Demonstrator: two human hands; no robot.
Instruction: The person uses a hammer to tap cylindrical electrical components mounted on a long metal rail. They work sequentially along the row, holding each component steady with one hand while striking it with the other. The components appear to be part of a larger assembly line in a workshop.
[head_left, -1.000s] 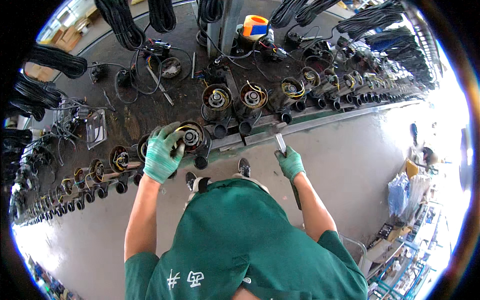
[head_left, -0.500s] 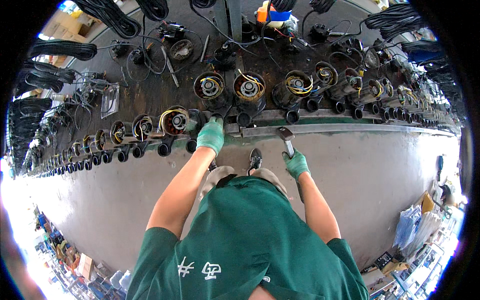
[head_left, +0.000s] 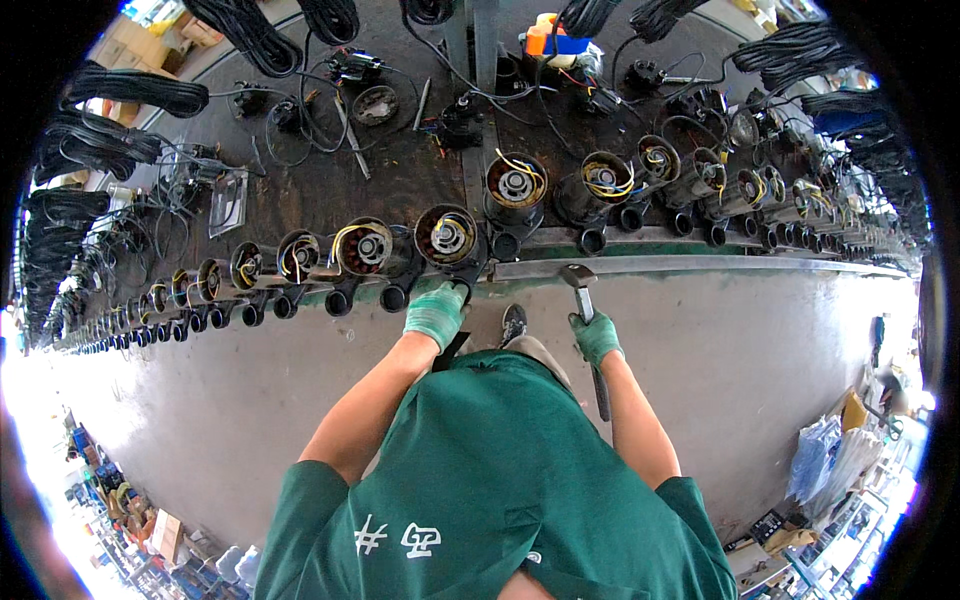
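My left hand, in a green-coated glove, is closed round the black tubular handle end of a motor housing at the table's near edge. That housing stands with its mouth up, showing a copper winding, a round metal centre and yellow wires. In my right hand, gloved alike, is a hammer, its metal head up and its dark handle reaching down past my wrist. The hammer is apart from the housings. Just right of my left hand's piece stands another open motor housing with white and yellow wires.
Long rows of similar housings line the edge on both sides. Behind them on the dark table lie cables, metal rods and a round metal cover. Coiled black cables hang above. A metal post rises at the back.
My left hand has drawn the motor housing nearer, from farther back on the table to the edge beside the left row. The hammer is still in my right hand, turned slightly more upright.
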